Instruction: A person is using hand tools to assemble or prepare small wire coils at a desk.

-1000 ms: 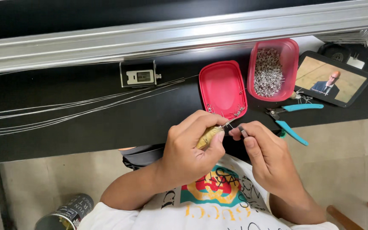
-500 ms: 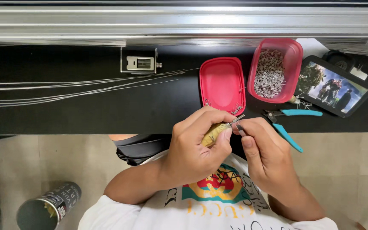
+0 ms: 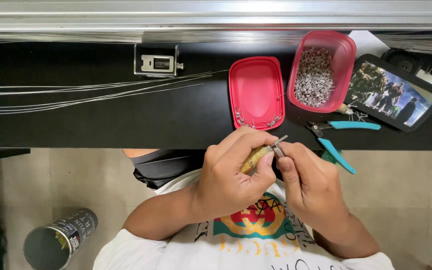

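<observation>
Yellow-handled tool clamped in left hand, fingers wrapped round it, just below the table edge. Right hand fingers pinch a small metal piece at the tool's tip (too small to identify). Red lid, red tub of metal parts, teal cutters nearby.

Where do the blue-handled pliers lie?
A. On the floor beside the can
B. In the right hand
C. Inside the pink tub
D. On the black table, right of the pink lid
D: the pliers lie on the black table, right of the pink lid, near the table's front edge; neither hand touches them.
</observation>
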